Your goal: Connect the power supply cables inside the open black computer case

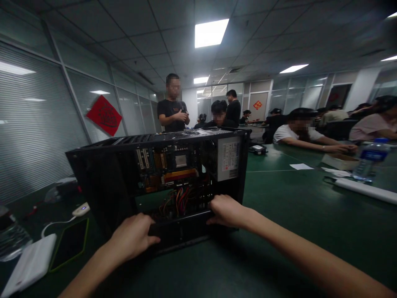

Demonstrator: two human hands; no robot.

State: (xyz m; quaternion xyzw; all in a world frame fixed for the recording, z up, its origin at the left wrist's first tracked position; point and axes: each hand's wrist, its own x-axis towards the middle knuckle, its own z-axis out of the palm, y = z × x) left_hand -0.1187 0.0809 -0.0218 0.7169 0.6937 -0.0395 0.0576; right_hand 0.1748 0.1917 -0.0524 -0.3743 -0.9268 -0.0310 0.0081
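A black computer case (pixel 105 182) stands on the green table in front of me, its near side uncovered. Inside show a motherboard (pixel 155 159), a silver power supply (pixel 228 159) at the upper right and a bundle of coloured cables (pixel 181 198) below. My left hand (pixel 133 236) grips the lower near edge of the case left of centre, fingers over the edge and thumb on the outside. Further right, my right hand (pixel 228 211) is closed on the same edge. The fingertips of both hands are hidden behind it.
On the left lie a phone (pixel 70 244), a white power bank (pixel 32 263) with a cable and a clear bottle (pixel 12 236). To the right are a white power strip (pixel 366 189), a water bottle (pixel 370 161) and an open box (pixel 339 161). Several people sit or stand beyond the table (pixel 279 198).
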